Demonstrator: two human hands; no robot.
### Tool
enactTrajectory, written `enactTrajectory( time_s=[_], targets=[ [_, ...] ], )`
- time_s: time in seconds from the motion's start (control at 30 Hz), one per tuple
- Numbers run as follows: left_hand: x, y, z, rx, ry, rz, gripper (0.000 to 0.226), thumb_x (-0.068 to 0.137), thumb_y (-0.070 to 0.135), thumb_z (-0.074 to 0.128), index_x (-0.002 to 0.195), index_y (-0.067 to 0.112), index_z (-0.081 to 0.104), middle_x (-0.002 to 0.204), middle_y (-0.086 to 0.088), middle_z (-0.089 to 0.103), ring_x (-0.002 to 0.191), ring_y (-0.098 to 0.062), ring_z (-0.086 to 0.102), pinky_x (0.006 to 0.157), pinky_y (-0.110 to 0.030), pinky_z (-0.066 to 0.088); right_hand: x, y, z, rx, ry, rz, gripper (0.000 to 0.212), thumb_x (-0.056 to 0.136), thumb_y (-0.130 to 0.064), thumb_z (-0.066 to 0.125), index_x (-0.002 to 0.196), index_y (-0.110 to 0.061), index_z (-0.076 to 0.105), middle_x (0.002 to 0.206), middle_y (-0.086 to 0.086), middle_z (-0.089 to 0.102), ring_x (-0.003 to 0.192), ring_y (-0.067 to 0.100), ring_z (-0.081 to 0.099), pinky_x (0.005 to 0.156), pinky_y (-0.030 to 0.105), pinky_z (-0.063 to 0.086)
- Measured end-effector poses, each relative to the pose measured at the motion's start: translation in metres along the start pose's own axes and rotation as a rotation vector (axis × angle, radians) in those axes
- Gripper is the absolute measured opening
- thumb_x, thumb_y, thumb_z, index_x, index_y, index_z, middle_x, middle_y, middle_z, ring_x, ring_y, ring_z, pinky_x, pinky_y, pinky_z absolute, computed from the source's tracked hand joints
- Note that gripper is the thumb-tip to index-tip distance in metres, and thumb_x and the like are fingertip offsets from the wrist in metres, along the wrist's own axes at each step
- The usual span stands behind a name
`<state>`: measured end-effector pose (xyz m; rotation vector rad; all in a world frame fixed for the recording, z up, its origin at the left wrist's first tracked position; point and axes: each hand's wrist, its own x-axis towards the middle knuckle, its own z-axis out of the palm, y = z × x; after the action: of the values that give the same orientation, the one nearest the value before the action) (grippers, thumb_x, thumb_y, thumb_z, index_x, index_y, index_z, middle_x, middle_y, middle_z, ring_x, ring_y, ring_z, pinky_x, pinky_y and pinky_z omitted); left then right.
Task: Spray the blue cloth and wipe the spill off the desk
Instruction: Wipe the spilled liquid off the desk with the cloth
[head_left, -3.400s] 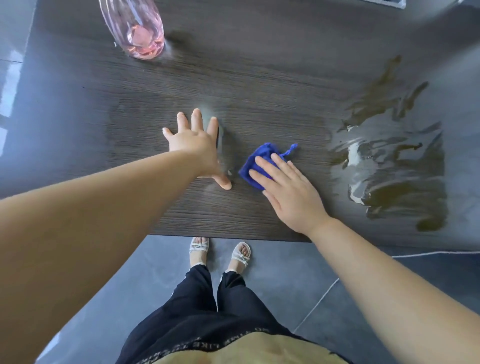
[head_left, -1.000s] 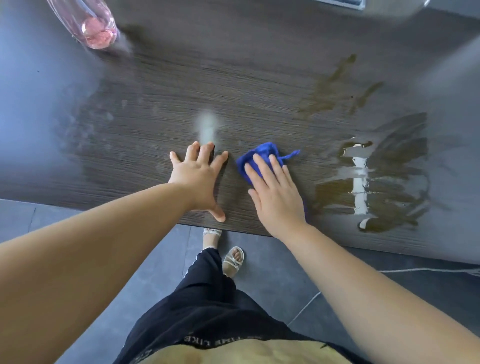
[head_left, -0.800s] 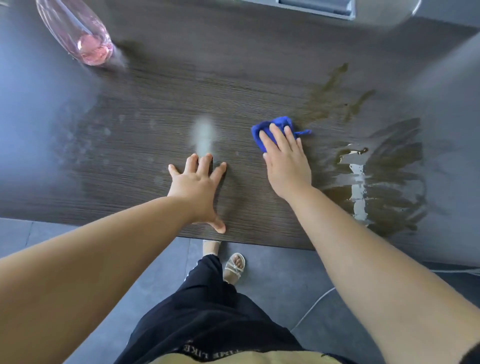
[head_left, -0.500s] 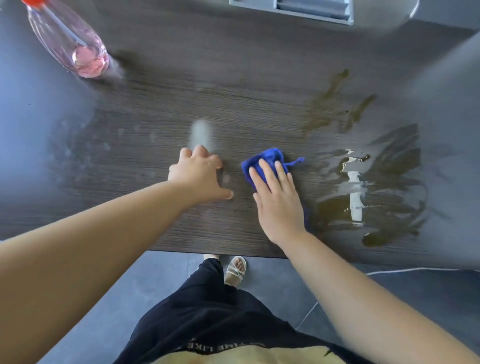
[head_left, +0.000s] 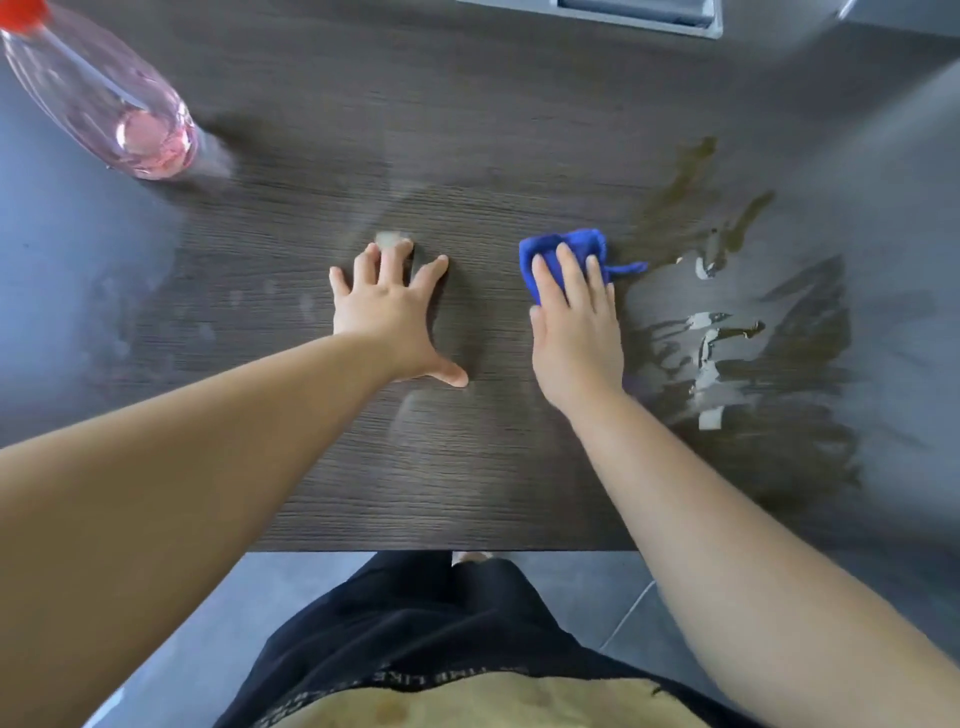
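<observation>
Right hand (head_left: 576, 332): I see it flat with straight fingers, pressing the blue cloth (head_left: 566, 247) down just left of the spill (head_left: 753, 364); it grasps nothing.
Left hand (head_left: 387, 312): released, fingers splayed, palm resting on the desk (head_left: 467, 467), further left of the spill.
Blue cloth: bunched under the right fingertips, its tail just beside the spill's left edge.
Spray bottle (head_left: 104, 98): pink liquid, red cap, far left of the spill.

The dark desk (head_left: 467, 130) bears a pink spray bottle (head_left: 104, 98), blue cloth (head_left: 571, 245) and brown spill (head_left: 753, 374).
</observation>
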<state>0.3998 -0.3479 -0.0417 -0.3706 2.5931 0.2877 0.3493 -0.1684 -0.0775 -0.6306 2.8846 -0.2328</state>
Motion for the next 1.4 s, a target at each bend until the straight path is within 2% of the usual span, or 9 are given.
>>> enactTrajectory(
  time_s=[0.13,0.23,0.43,0.6,0.73,0.87,1.0,1.07,1.4],
  targets=[
    [0.001,0.003,-0.002,0.018,-0.018,0.009,0.126,0.045,0.072,0.075,0.146,0.035,0.010,0.154,-0.005,0.004,0.141,-0.035,0.001,0.111,-0.059,0.011,-0.061,-0.007,0.008,-0.051,-0.065,-0.177,0.049,0.095,-0.027,0.029,0.142,-0.016,0.039,0.150,0.009,0.034,0.139,0.036,0.027,0.111,0.047,0.021],
    [0.003,0.004,-0.004,0.028,-0.037,0.010,0.126,0.045,0.072,0.075,0.146,0.033,0.009,0.154,-0.006,0.003,0.141,-0.036,0.000,0.110,-0.061,0.011,-0.019,0.002,0.004,-0.057,-0.090,-0.270,0.049,0.095,-0.028,0.029,0.141,-0.016,0.041,0.150,0.009,0.035,0.138,0.036,0.029,0.111,0.049,0.024],
    [0.005,0.006,-0.005,0.054,-0.057,-0.002,0.127,0.046,0.073,0.074,0.146,0.032,0.007,0.154,-0.007,0.003,0.141,-0.036,0.000,0.110,-0.063,0.011,0.095,-0.007,-0.012,-0.075,-0.037,-0.003,0.049,0.102,-0.025,0.029,0.150,-0.020,0.017,0.158,0.003,0.009,0.145,0.029,0.006,0.117,0.040,0.007],
    [0.007,0.005,-0.006,0.047,-0.046,0.013,0.127,0.046,0.072,0.074,0.146,0.030,0.009,0.153,-0.008,0.005,0.140,-0.037,0.003,0.108,-0.065,0.012,0.014,-0.016,-0.002,-0.012,-0.015,-0.097,0.049,0.098,-0.022,0.040,0.146,-0.016,0.031,0.155,0.007,0.023,0.143,0.032,0.016,0.117,0.044,0.014],
    [0.007,0.004,-0.005,0.061,-0.040,0.020,0.128,0.045,0.073,0.073,0.146,0.029,0.009,0.152,-0.008,0.007,0.139,-0.037,0.004,0.107,-0.065,0.014,-0.055,-0.013,0.004,-0.020,-0.108,-0.215,0.049,0.096,-0.028,0.030,0.143,-0.017,0.037,0.152,0.007,0.031,0.141,0.032,0.024,0.113,0.043,0.020],
    [0.007,0.005,-0.006,0.060,-0.046,0.015,0.127,0.046,0.073,0.073,0.146,0.029,0.009,0.152,-0.009,0.006,0.139,-0.037,0.004,0.108,-0.066,0.014,0.008,-0.009,0.004,-0.035,-0.054,-0.256,0.047,0.095,-0.025,0.035,0.141,-0.015,0.042,0.150,0.009,0.034,0.138,0.035,0.030,0.111,0.047,0.023],
    [0.006,0.005,-0.005,0.063,-0.039,0.006,0.127,0.044,0.073,0.073,0.146,0.031,0.010,0.153,-0.007,0.006,0.140,-0.035,0.003,0.109,-0.064,0.014,0.109,-0.015,-0.012,-0.065,-0.064,-0.073,0.049,0.102,-0.023,0.031,0.149,-0.018,0.020,0.158,0.004,0.010,0.144,0.030,0.009,0.116,0.042,0.010],
    [0.006,0.005,-0.004,0.061,-0.034,0.003,0.127,0.044,0.074,0.073,0.146,0.032,0.010,0.153,-0.006,0.006,0.140,-0.034,0.003,0.109,-0.063,0.014,0.128,-0.020,-0.016,-0.047,-0.052,-0.024,0.049,0.102,-0.023,0.030,0.150,-0.020,0.018,0.158,0.002,0.009,0.145,0.030,0.006,0.116,0.040,0.007],
    [0.005,0.003,-0.002,0.052,0.001,0.010,0.127,0.044,0.075,0.072,0.146,0.032,0.010,0.153,-0.007,0.006,0.140,-0.034,0.004,0.109,-0.063,0.013,-0.034,0.008,-0.003,-0.095,-0.171,-0.385,0.050,0.095,-0.028,0.028,0.142,-0.014,0.039,0.151,0.008,0.034,0.139,0.034,0.029,0.113,0.044,0.023]
  ],
)
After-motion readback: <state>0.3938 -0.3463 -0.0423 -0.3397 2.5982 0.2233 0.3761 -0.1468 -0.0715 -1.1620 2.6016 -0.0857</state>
